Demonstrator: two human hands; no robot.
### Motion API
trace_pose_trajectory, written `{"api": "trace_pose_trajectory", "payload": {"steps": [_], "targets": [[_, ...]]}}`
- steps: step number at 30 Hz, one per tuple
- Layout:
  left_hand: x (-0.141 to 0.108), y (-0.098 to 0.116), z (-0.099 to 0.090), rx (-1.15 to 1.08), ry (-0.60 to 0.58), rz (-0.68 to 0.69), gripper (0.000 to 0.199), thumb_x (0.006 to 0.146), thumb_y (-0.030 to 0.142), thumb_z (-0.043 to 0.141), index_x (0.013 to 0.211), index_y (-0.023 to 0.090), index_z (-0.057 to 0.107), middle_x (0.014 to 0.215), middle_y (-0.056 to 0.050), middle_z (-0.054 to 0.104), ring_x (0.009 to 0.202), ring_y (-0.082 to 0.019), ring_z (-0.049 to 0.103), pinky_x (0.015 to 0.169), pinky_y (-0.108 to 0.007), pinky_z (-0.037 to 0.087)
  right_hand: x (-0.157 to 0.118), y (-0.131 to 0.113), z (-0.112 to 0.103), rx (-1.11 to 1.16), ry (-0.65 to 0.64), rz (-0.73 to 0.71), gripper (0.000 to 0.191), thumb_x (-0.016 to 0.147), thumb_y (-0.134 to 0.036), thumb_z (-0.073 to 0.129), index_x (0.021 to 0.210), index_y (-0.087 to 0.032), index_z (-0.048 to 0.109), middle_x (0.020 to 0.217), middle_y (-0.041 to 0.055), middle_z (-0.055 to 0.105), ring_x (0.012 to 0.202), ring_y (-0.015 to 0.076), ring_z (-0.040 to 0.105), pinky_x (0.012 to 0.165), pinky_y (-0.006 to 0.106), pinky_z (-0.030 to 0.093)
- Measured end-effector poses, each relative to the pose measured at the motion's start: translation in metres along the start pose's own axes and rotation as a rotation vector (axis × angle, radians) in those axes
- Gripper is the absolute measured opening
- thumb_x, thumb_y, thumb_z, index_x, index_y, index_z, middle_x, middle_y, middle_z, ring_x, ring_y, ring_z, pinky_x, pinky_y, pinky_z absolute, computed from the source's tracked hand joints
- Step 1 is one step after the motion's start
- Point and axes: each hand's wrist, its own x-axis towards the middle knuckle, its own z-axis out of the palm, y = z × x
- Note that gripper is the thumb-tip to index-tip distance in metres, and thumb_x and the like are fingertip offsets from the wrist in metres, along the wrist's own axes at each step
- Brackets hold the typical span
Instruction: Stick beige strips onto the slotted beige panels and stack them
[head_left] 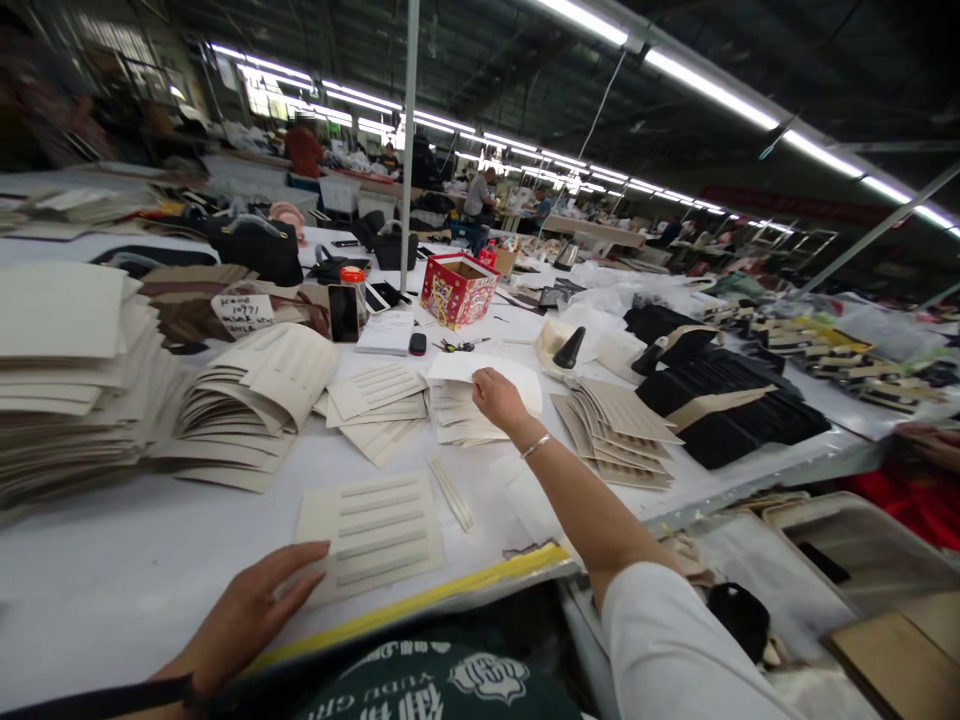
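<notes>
A cream panel with several grey strips (pixel 386 530) lies flat near the table's front edge. My left hand (pixel 262 600) rests at the panel's left edge, fingers extended and a little apart. Farther forward, my right hand (pixel 499 398) is closed at the top of a stack of white sheets (pixel 457 405), thumb and fingers pinched on the upper sheet. Between the hands lie narrow loose strips (pixel 451 494). Left of the white stack sits a pile of strip-marked panels (pixel 379 395); tan panels (pixel 619 430) are fanned out to its right.
Tall stacks of cream panels (pixel 60 380) and curved panels (pixel 247 400) fill the left. A red patterned box (pixel 459 290), phone (pixel 344 313) and keys (pixel 461 346) stand or lie behind. Black pieces (pixel 727 400) are at right. Yellow tape (pixel 427 598) marks the front edge.
</notes>
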Motion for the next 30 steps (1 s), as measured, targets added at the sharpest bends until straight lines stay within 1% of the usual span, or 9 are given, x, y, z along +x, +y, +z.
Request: {"api": "trace_pose_trajectory", "payload": {"steps": [2,4,6,8,11,15,17,22,30], "targets": [[0.016,0.026,0.002,-0.278,-0.009,-0.204,0.038,0.069,0.051,0.062,0.101,0.030,0.066,0.106,-0.003,0.067,0.095,-0.026,0.063,0.087,-0.040,0.051,-0.023,-0.032,0.001,0.178,0.137,-0.173,0.019,0.086,-0.010,0.038,0.094,-0.012,0.055,0.105,0.0121,0.057,0.098,0.0179,0.052,0.087,0.028,0.042],[0.030,0.048,0.010,-0.623,-0.047,-0.351,0.057,0.069,0.055,0.062,0.113,0.019,0.057,0.113,-0.013,0.062,0.092,-0.027,0.064,0.080,-0.041,0.053,-0.052,-0.067,0.007,0.309,0.143,-0.400,0.018,0.087,-0.011,0.038,0.094,-0.013,0.055,0.111,0.0127,0.056,0.105,0.0178,0.050,0.091,0.029,0.042],[0.039,0.058,0.022,-0.867,-0.062,-0.479,0.058,0.072,0.054,0.060,0.113,0.015,0.054,0.114,-0.016,0.061,0.084,-0.024,0.066,0.073,-0.038,0.055,-0.082,-0.096,0.015,0.363,0.034,-0.594,0.017,0.086,-0.011,0.040,0.092,-0.012,0.056,0.111,0.0131,0.057,0.107,0.0190,0.050,0.091,0.031,0.043],[0.040,0.057,0.033,-0.956,-0.076,-0.567,0.044,0.074,0.046,0.061,0.102,0.013,0.058,0.108,-0.015,0.063,0.077,-0.020,0.066,0.068,-0.031,0.055,-0.106,-0.116,0.022,0.371,-0.142,-0.691,0.014,0.083,-0.009,0.043,0.088,-0.012,0.057,0.102,0.0121,0.059,0.098,0.0196,0.054,0.087,0.031,0.044],[0.031,0.048,0.045,-0.921,-0.073,-0.672,0.023,0.074,0.028,0.063,0.092,0.013,0.061,0.087,-0.009,0.068,0.069,-0.014,0.065,0.063,-0.022,0.054,-0.126,-0.133,0.028,0.432,-0.319,-0.598,0.009,0.082,-0.013,0.051,0.088,-0.012,0.057,0.090,0.0093,0.060,0.085,0.0189,0.056,0.080,0.031,0.046],[0.020,0.042,0.050,-0.886,-0.054,-0.727,0.021,0.071,0.017,0.061,0.091,0.012,0.062,0.074,-0.006,0.068,0.067,-0.013,0.065,0.064,-0.020,0.053,-0.127,-0.156,0.028,0.679,-0.297,-0.280,0.017,0.084,-0.021,0.056,0.100,-0.014,0.055,0.091,0.0064,0.059,0.080,0.0144,0.056,0.075,0.026,0.045],[0.019,0.043,0.051,-0.884,-0.050,-0.701,0.019,0.070,0.018,0.061,0.089,0.013,0.062,0.077,-0.005,0.068,0.070,-0.014,0.066,0.066,-0.022,0.053,-0.122,-0.171,0.026,0.748,-0.310,-0.203,0.014,0.086,-0.021,0.055,0.098,-0.016,0.056,0.088,0.0035,0.058,0.074,0.0115,0.055,0.071,0.023,0.044],[0.014,0.041,0.050,-0.812,-0.049,-0.645,0.013,0.070,0.022,0.056,0.081,0.017,0.060,0.077,-0.001,0.068,0.074,-0.017,0.066,0.067,-0.026,0.054,-0.111,-0.194,0.020,0.662,-0.386,-0.214,0.006,0.086,-0.021,0.058,0.086,-0.017,0.061,0.082,0.0018,0.056,0.076,0.0121,0.052,0.068,0.022,0.040],[-0.005,0.040,0.046,-0.570,-0.068,-0.481,0.024,0.073,0.036,0.053,0.084,0.017,0.062,0.078,-0.004,0.068,0.079,-0.021,0.066,0.069,-0.030,0.054,-0.109,-0.200,0.018,0.529,-0.480,-0.254,0.013,0.088,-0.023,0.053,0.089,-0.016,0.064,0.083,0.0036,0.059,0.077,0.0136,0.054,0.067,0.023,0.039]]}}
